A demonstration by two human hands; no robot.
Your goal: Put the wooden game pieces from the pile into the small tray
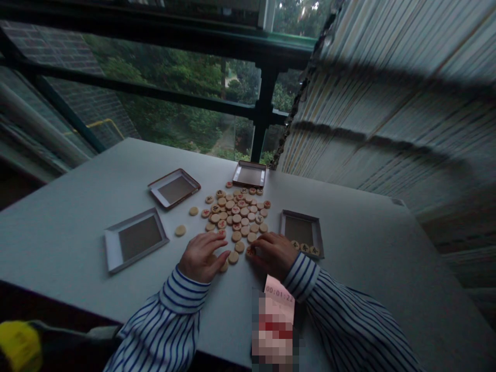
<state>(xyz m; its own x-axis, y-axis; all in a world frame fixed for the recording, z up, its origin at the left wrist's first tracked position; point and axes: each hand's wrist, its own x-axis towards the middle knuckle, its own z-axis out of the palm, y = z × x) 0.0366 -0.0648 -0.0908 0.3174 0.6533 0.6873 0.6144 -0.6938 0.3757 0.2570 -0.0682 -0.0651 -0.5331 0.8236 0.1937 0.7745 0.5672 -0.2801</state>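
A loose heap of round wooden Chinese chess pieces covers the middle of the white table, some face up with red or black characters, others blank side up. At the heap's near left edge, my left hand rests with thumb and fingers apart over several pieces, partly hiding them. My right hand is at the near right edge, its fingertips closed on one chess piece. Just beyond that hand lies an open box tray with three black-marked pieces showing along its near side.
Two shallow trays, one grey and one brown-rimmed, lie at the left. Another brown-rimmed tray stands at the back. A phone screen reading 00:01:22 lies near my right forearm. Window and striped curtain border the table.
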